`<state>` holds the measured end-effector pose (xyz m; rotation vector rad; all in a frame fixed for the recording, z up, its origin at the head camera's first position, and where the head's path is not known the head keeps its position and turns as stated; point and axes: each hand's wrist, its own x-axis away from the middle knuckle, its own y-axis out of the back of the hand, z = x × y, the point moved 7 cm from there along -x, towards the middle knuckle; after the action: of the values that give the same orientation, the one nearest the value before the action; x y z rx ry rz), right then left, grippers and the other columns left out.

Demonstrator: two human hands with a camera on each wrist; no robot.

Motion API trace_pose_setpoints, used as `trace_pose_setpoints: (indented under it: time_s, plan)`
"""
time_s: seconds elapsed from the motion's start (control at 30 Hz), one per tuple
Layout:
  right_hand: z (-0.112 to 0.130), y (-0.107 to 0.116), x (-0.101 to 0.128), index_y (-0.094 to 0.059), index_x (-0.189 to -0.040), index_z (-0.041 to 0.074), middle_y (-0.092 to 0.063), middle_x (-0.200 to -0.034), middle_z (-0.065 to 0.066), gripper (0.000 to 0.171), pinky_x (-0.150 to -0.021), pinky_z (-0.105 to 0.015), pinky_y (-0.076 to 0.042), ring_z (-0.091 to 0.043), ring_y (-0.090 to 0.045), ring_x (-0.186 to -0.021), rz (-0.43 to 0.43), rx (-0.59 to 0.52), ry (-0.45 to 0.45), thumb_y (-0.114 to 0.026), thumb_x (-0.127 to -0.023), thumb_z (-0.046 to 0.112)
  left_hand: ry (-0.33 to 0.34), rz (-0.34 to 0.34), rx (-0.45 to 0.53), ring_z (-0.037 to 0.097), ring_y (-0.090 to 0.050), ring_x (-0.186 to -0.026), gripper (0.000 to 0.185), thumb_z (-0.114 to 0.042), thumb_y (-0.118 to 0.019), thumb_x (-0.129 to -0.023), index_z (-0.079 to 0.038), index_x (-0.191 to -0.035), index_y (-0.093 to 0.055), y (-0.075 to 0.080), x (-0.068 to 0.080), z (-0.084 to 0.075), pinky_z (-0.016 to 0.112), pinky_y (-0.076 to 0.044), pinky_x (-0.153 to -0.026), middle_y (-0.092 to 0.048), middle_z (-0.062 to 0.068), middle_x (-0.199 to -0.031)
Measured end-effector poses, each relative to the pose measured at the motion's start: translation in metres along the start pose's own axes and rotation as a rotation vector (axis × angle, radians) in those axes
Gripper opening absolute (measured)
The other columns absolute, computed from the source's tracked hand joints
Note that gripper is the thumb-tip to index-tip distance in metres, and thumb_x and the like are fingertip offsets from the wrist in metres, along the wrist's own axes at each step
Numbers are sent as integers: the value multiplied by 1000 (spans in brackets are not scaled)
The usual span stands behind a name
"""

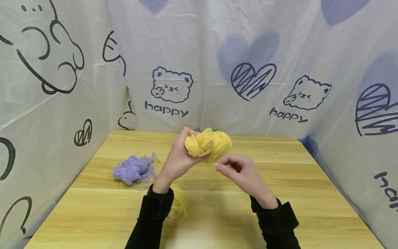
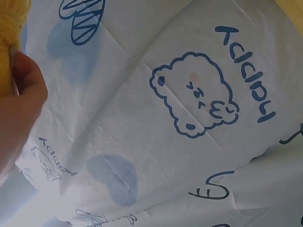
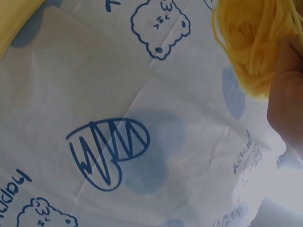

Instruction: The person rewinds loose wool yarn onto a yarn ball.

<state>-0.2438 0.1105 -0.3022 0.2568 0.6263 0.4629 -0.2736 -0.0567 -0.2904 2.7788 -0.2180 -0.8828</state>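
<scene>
A yellow yarn ball (image 1: 208, 144) is held above the table (image 1: 311, 193) centre, gripped by the curled fingers of the left hand (image 1: 178, 160). Beside it, right hand (image 1: 239, 173) fingers are pinched together. Purple yarn (image 1: 133, 169) lies near the left edge.

Off to one side on the wooden table (image 1: 280, 193) sits a purple yarn bundle (image 1: 132, 169), loose strands trailing; white cloth backdrop (image 1: 199, 52) all round, printed with bears, blue hearts and "happy"
</scene>
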Motion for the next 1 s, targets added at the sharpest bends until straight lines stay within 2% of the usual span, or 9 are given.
trace_pose_setpoints:
  time_s: [0.13, 0.3, 0.4, 0.43, 0.57, 0.67, 0.83, 0.9, 1.0]
  plan:
    - [5, 13, 2, -63, -87, 6, -34, -62, 1, 9, -46, -29, -26, -11, -26, -52, -73, -1, 59, -59, -92, -1, 23, 125, -33, 21, -60, -111, 51, 6, -81, -67, -8, -104, -48, -7, 3, 1, 39, -48, -102, -63, 8, -115]
    - [-5, 25, 6, -63, -95, 6, -32, -68, 2, 9, -54, -25, -24, -6, -26, -60, -137, -31, 147, -57, -93, -1, 1, 261, -87, 18, -60, -105, 52, 4, -82, -65, -12, -101, -50, -12, 7, 1, 37, -49, -99, -64, 4, -109]
    - [-10, 28, 4, -64, -95, 6, -35, -70, 2, 7, -55, -25, -26, -8, -28, -61, -157, -15, 121, -59, -93, 2, -14, 337, -30, 18, -60, -105, 51, 4, -82, -65, -12, -101, -50, -14, 9, -2, 37, -49, -99, -64, 5, -110]
    - [-6, 28, 3, -64, -93, 9, -35, -68, 1, 4, -54, -26, -28, -9, -29, -60, -165, 4, 70, -61, -93, 7, -18, 359, -5, 19, -60, -104, 51, 4, -82, -65, -12, -100, -50, -15, 10, -3, 38, -50, -98, -64, 6, -110]
    - [-11, 28, 0, -63, -92, 10, -36, -68, 2, 4, -54, -27, -29, -11, -30, -60, -182, 8, -7, -62, -92, 6, -29, 435, 100, 21, -60, -102, 50, 5, -82, -65, -10, -100, -50, -17, 12, -7, 39, -50, -96, -61, 10, -108]
    - [-17, 26, -2, -63, -90, 9, -42, -68, 4, 6, -53, -27, -31, -11, -34, -59, -180, -34, -45, -60, -93, 4, -15, 435, 173, 21, -59, -103, 50, 7, -81, -65, -7, -102, -50, -15, 12, -10, 42, -49, -98, -61, 11, -108]
    - [-30, 17, -5, -63, -95, 4, -59, -79, 4, 7, -57, -26, -41, -10, -45, -62, -153, -89, -59, -56, -95, 5, -28, 357, 291, 21, -60, -109, 52, 11, -77, -67, -3, -108, -49, -8, 10, -14, 47, -46, -102, -61, 6, -116]
    - [-36, 13, -5, -61, -93, 5, -56, -77, 5, 6, -58, -26, -41, -9, -44, -61, -143, -71, -85, -57, -95, 8, -46, 321, 318, 22, -61, -110, 54, 11, -76, -69, -3, -114, -48, -5, 9, -17, 46, -47, -103, -61, 5, -118]
    - [-46, 5, -6, -55, -86, 7, -43, -66, 4, 11, -54, -25, -37, -9, -34, -53, -111, -42, -146, -56, -97, 11, -43, 249, 350, 24, -61, -111, 59, 7, -74, -74, -4, -124, -46, 0, 8, -20, 45, -48, -102, -62, 4, -117]
